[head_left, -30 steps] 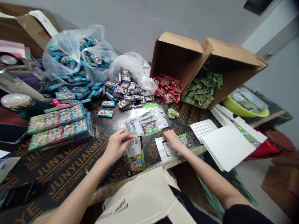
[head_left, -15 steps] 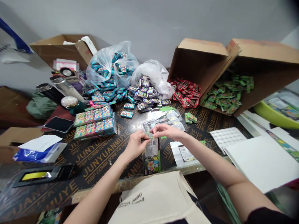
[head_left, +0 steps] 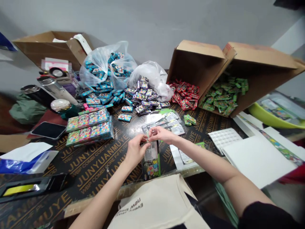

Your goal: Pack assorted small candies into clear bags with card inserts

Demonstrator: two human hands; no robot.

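Note:
My left hand (head_left: 136, 149) and my right hand (head_left: 162, 135) meet fingertip to fingertip above the middle of the table. Both are closed in a pinch around a small thin thing, mostly hidden by the fingers and too small to name. Just below them a flat black-and-green printed packet (head_left: 152, 168) with a see-through upper part lies near the front edge. Beyond my fingers, several printed sheets (head_left: 175, 127) are spread in an overlapping fan. A pair of small green packets (head_left: 190, 120) sits to their right.
Blue (head_left: 105, 92), purple (head_left: 144, 93) and red (head_left: 184, 93) small packets lie in heaps at the back. Green packets (head_left: 221, 95) fill a tipped carton (head_left: 262, 60). Stacked colourful packs (head_left: 88, 127), a phone (head_left: 48, 130) and a tape dispenser (head_left: 45, 187) are left; white boards (head_left: 259, 160) lie right.
The view has shifted slightly, so most things sit further left. Both hands remain together, and my right fingers have drawn closer to the left fingertips.

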